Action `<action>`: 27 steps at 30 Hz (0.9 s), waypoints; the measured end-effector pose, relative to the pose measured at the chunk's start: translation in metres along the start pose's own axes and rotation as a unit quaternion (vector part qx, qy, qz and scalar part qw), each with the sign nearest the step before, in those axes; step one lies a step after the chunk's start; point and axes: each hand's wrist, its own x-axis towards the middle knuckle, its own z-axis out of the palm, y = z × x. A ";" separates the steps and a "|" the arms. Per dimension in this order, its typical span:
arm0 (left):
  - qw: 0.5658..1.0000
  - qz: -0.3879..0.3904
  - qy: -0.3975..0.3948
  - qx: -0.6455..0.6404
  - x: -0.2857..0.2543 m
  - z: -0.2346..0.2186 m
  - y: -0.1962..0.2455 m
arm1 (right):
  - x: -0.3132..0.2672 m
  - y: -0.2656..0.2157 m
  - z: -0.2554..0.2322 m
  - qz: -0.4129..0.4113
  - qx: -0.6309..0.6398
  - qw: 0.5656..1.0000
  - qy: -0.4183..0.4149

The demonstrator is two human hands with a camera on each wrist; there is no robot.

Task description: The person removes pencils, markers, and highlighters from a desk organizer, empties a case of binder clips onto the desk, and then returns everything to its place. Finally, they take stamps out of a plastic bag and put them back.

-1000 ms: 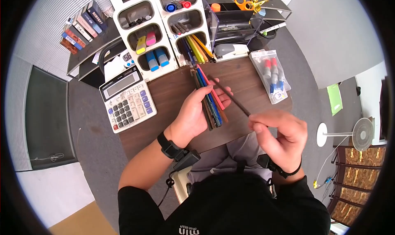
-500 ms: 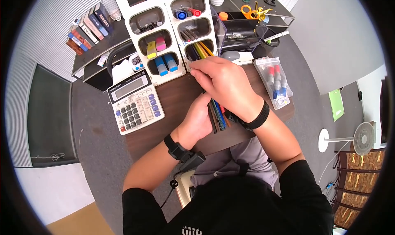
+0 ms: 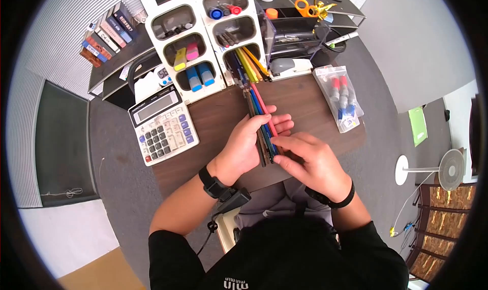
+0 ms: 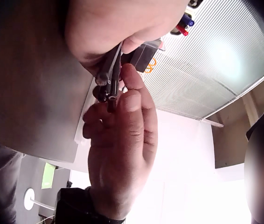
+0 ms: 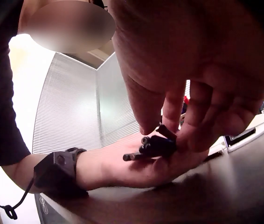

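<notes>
Hands meet at slim, rod-like coloured pencils: the left hand (image 3: 238, 147) cradles the bundle (image 3: 262, 130), thumb across; the right hand (image 3: 317, 169) pinches its ends, above the worktop's (image 3: 213, 120) near edge.

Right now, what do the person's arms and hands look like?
Left hand and right hand bare. Short black sleeves, white lettering on shirt. Black strap on each wrist; left strap carries a black box with thin dark cable.
</notes>
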 end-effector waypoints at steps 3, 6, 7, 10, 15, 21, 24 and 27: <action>1.000 -0.015 -0.003 0.015 -0.002 0.003 -0.002 | -0.010 0.008 0.002 -0.013 0.010 1.000 0.000; 0.999 -0.030 -0.016 0.020 -0.003 0.005 -0.001 | -0.015 0.005 -0.006 -0.021 -0.011 1.000 0.014; 0.999 -0.028 -0.014 0.025 -0.003 0.005 -0.001 | -0.015 0.003 -0.010 -0.019 -0.013 1.000 0.016; 0.999 -0.022 -0.009 0.021 -0.002 0.002 -0.002 | -0.016 -0.005 -0.022 -0.022 -0.005 1.000 0.012; 0.999 -0.001 0.044 0.004 -0.002 0.004 -0.003 | -0.026 -0.030 -0.047 -0.035 -0.041 0.997 0.051; 0.999 0.006 0.027 -0.030 0.000 -0.003 -0.004 | -0.036 -0.047 -0.077 -0.087 0.020 0.980 0.178; 0.999 -0.012 0.023 -0.031 -0.001 -0.001 -0.003 | -0.020 -0.049 -0.071 -0.064 0.001 0.966 0.251; 0.999 -0.009 0.040 -0.019 0.000 0.001 -0.005 | 0.022 -0.036 -0.050 -0.078 -0.059 0.951 0.292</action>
